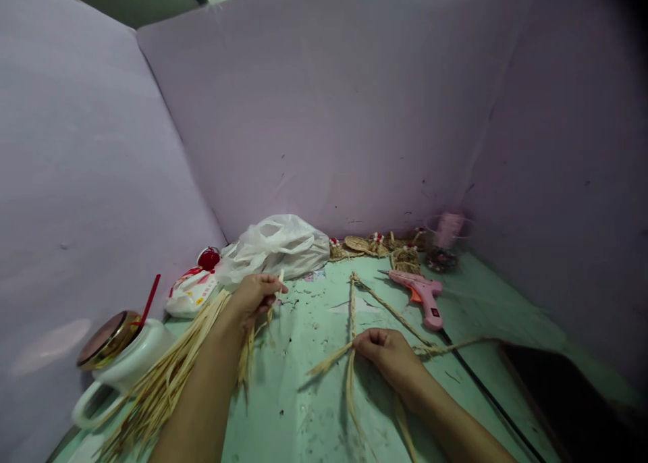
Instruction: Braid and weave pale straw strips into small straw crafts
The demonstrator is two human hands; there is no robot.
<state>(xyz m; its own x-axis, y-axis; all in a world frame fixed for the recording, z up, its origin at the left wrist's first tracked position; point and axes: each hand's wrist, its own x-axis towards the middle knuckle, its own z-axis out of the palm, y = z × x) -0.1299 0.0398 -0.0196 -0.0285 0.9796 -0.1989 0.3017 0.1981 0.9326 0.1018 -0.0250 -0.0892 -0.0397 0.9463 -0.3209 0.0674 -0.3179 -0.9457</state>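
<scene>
My left hand (256, 296) is closed in a pinch on a few pale straw strands (249, 355) pulled from a loose straw bundle (156, 389) that lies along my forearm. My right hand (385, 351) is closed on a braided straw cord (353, 308) where several braids cross on the green tabletop (304, 395). One braid runs away from me, another trails right towards the table's dark edge.
A pink glue gun (422, 294) lies beyond my right hand. Woven straw pieces (377, 246) and a small pink jar (448, 232) sit by the back wall. A white plastic bag (276, 247), a printed packet (191, 291) and a white mug with a gold lid (119, 358) stand at left. Purple panels enclose the table.
</scene>
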